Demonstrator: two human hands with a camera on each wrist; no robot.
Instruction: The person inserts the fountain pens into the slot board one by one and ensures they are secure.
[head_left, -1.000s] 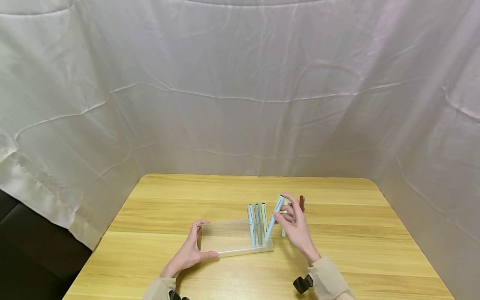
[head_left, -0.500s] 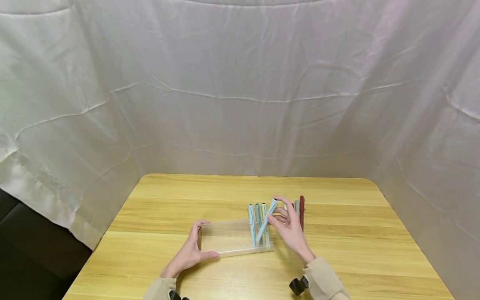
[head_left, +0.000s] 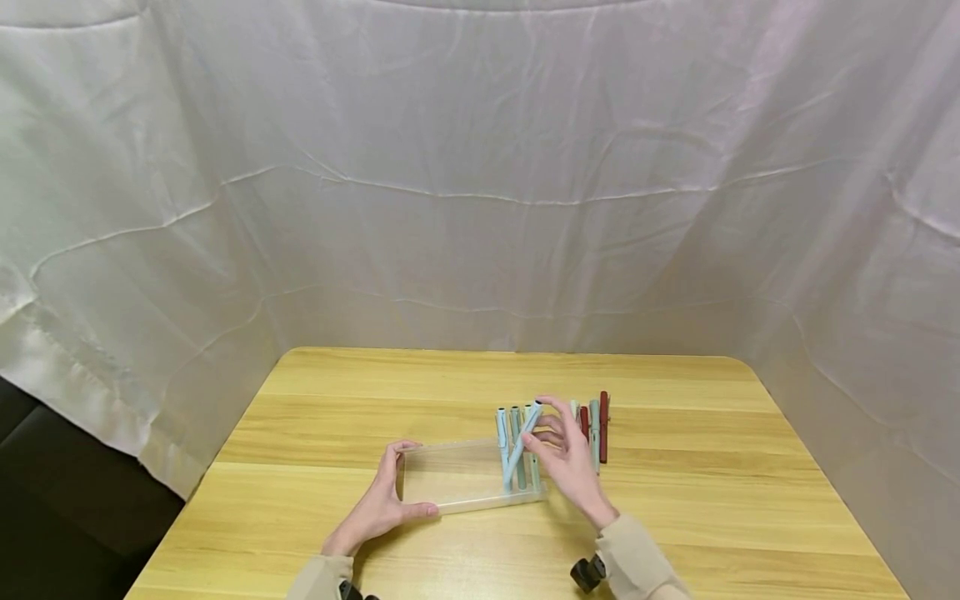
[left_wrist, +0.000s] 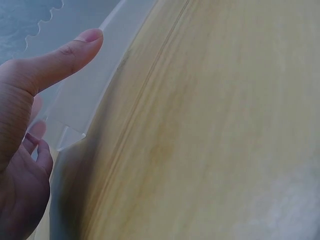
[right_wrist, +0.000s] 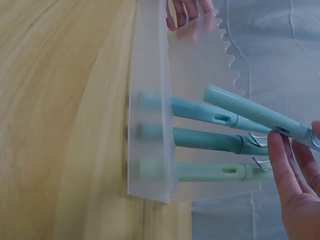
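My left hand (head_left: 382,504) grips the left end of a frosted clear pen stand (head_left: 450,475), thumb on the front wall and fingers behind. In the left wrist view the thumb presses the plastic wall (left_wrist: 82,95). My right hand (head_left: 570,462) pinches a light blue pen (head_left: 522,446), tilted above the stand. Three pens lie side by side in the stand's right part: a light blue pen (right_wrist: 200,111), a grey-green pen (right_wrist: 205,139) and a pale green pen (right_wrist: 210,171). In the right wrist view the held pen (right_wrist: 245,106) is apart from the stand's notched edge.
Right of my right hand, more pens lie on the wooden table (head_left: 712,467): a dark red pen (head_left: 603,427), a grey-green pen (head_left: 595,429), a shorter-looking red one (head_left: 584,419) and a pale green one, partly hidden. A pale curtain (head_left: 480,250) stands behind the table.
My right hand has carried the held light blue pen leftward, from beside the pale green pen to over the pens in the stand. The pens on the right came into view. My left hand stays put.
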